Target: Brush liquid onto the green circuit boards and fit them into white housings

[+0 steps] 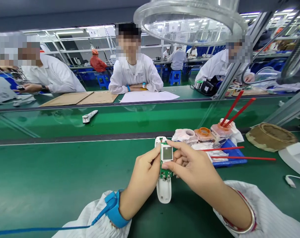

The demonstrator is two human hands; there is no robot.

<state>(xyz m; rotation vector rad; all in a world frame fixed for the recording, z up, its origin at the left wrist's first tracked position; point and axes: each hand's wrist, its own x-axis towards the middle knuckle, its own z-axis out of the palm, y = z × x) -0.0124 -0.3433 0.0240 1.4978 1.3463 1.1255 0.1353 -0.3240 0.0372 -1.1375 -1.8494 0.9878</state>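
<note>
A long white plastic housing (164, 191) is held upright over the green bench, its open side facing me. Against it lies a green circuit board (162, 172) with a small grey display (167, 153) in a white frame. My left hand (146, 168) wraps the housing from the left, thumb along the board's edge. My right hand (187, 162) pinches the board from the right, the index finger at its top and the thumb below the display. The board sits over the housing's upper part; whether it is fully seated I cannot tell. A blue wrist strap (115, 208) circles my left wrist.
Right of my hands, a blue tray (229, 162) holds small jars, tissue and red sticks (241, 158). Beyond it stands a round brown container (271, 136). A white handheld piece (90, 116) lies on the conveyor (130, 120). Co-workers in white coats sit across the line.
</note>
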